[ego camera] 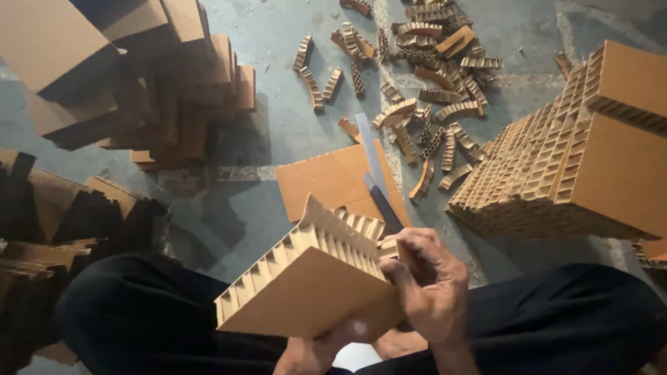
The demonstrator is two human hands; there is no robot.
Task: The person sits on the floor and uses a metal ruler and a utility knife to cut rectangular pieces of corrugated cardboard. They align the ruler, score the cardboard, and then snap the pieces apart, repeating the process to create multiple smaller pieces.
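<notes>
1. Right now I see my right hand at about five o'clock in the view, fingers curled together and pinched on the upper right corner of a honeycomb cardboard block.
2. My left hand sits at six o'clock, under the block's lower edge; its fingers press up against the cardboard, though I cannot tell how tightly they close because most of the hand is hidden.
3. That block lies tilted over my lap, between my two knees in dark trousers, with its notched, ribbed edge turned toward twelve o'clock.
4. Just beyond the block, toward twelve o'clock, a flat cardboard sheet rests on the grey concrete floor.
5. A long grey blade-like strip lies across that sheet, running from one o'clock down toward my right hand.
6. At one o'clock a scatter of small curved honeycomb offcuts litters the floor.
7. At three o'clock stands a stack of honeycomb cardboard blocks, well apart from my hands.
8. At ten o'clock a pile of flat cardboard pieces leans in layers.
9. At eight o'clock, dark folded cardboard sits in shadow beside my left knee.
</notes>
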